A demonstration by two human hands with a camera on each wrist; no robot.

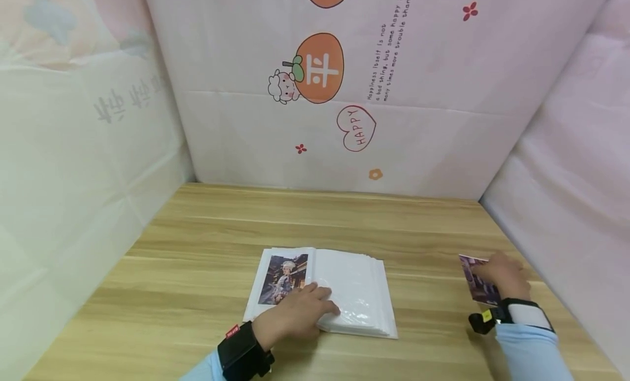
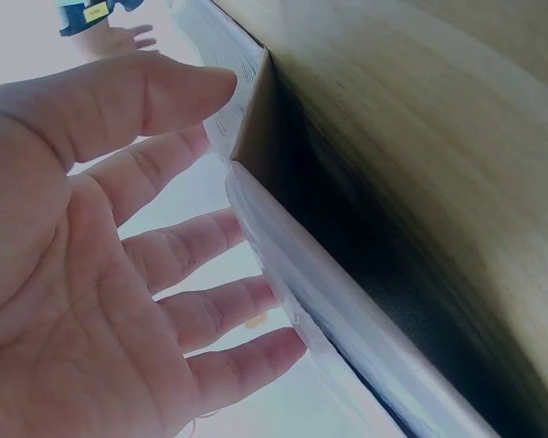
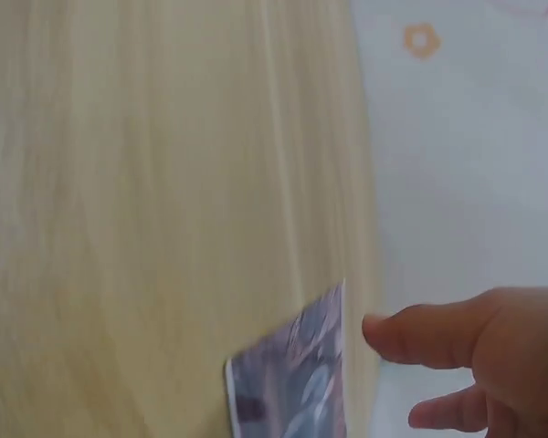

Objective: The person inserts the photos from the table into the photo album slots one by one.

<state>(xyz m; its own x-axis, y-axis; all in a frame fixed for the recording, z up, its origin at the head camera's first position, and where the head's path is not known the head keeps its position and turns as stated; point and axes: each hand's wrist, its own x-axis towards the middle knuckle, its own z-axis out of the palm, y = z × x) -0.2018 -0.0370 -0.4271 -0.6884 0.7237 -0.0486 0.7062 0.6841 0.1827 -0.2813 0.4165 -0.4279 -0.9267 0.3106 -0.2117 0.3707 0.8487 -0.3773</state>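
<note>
A photo album (image 1: 351, 282) lies open on the table, its right-hand pages white and glossy. Its left page carries a photo (image 1: 280, 277) of a figure in a white hat before buildings. My left hand (image 1: 297, 312) rests at the album's near middle, fingers spread over the pages around the fold. From the left wrist view, the fingertips (image 2: 292, 347) touch the page edges and the thumb lies by the spine. To the right, a loose purple-toned photo print (image 1: 474, 282) lies under my right hand (image 1: 504, 274), whose thumb (image 3: 411, 336) is extended beside the print's edge.
The wooden table (image 1: 206, 250) is bounded by printed white cloth: a back wall (image 1: 418, 151), a left wall (image 1: 98, 179) and a right wall (image 1: 576, 206). The right hand is close to the right wall. Bare wood separates the album from the loose print.
</note>
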